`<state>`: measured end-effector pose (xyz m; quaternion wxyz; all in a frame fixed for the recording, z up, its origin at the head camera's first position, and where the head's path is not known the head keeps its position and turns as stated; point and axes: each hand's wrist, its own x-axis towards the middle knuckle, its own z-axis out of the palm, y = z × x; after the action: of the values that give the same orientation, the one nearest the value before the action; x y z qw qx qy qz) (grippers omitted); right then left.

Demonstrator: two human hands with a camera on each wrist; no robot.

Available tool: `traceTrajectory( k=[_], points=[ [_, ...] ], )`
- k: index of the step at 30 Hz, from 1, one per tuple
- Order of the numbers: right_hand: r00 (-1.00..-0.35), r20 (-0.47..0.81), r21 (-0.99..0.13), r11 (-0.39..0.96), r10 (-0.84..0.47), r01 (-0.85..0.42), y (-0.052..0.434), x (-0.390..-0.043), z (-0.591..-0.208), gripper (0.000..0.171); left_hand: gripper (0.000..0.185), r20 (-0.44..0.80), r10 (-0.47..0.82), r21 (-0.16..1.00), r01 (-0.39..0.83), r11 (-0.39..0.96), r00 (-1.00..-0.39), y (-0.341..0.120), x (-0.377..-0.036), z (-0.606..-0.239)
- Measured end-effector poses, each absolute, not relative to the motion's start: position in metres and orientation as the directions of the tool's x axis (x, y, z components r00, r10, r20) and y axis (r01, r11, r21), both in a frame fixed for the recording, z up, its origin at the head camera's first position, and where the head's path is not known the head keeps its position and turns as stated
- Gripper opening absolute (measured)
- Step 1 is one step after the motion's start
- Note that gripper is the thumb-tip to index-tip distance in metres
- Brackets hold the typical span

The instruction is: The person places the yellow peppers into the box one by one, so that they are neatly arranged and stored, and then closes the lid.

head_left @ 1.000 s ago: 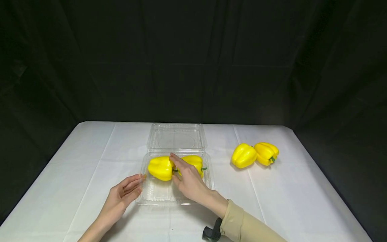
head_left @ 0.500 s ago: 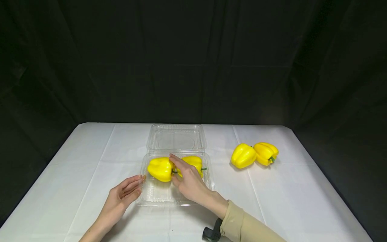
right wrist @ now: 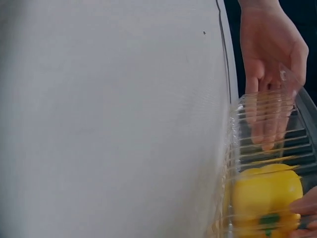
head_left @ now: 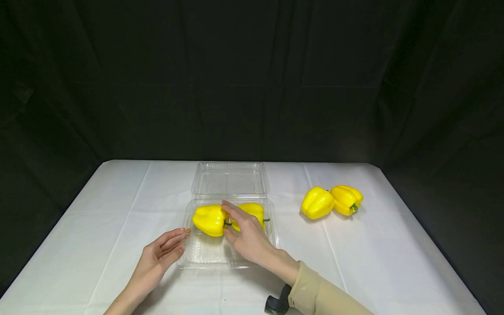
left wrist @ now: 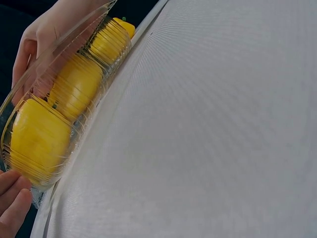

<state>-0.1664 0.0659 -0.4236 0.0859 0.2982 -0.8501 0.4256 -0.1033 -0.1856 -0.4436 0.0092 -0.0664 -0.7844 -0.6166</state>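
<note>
The right hand reaches into the clear box near the front edge of the surface. Its flat fingers rest on two yellow peppers at the back of the box. The left hand is flat and touches the box's left side.

Clear ribbed plastic clamshell, glossy peppers
</note>
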Motion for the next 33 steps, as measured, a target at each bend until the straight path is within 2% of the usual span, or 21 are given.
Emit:
traceTrajectory(
  k=[5,13,26,33],
  points=[
    [-0.831,0.376,-0.735,0.415,-0.409,-0.537,0.072,-0.166,-0.418,0.059,0.042,0.078,0.092,0.968,0.097,0.231,-0.993,-0.186,-0.105,-0.442],
    [-0.857,0.333,-0.764,0.420,-0.393,-0.489,0.087,-0.159,-0.410,0.063,0.041,0.069,0.097,0.966,0.090,0.241,-0.993,-0.186,-0.105,-0.438],
    [-0.860,0.332,-0.780,0.399,-0.389,-0.482,0.101,-0.148,-0.406,0.063,0.042,0.067,0.100,0.965,0.090,0.246,-0.993,-0.187,-0.102,-0.438],
    [-0.857,0.375,-0.779,0.381,-0.354,-0.498,0.112,-0.144,-0.410,0.062,0.042,0.067,0.101,0.966,0.090,0.243,-0.993,-0.187,-0.103,-0.438]
  ],
)
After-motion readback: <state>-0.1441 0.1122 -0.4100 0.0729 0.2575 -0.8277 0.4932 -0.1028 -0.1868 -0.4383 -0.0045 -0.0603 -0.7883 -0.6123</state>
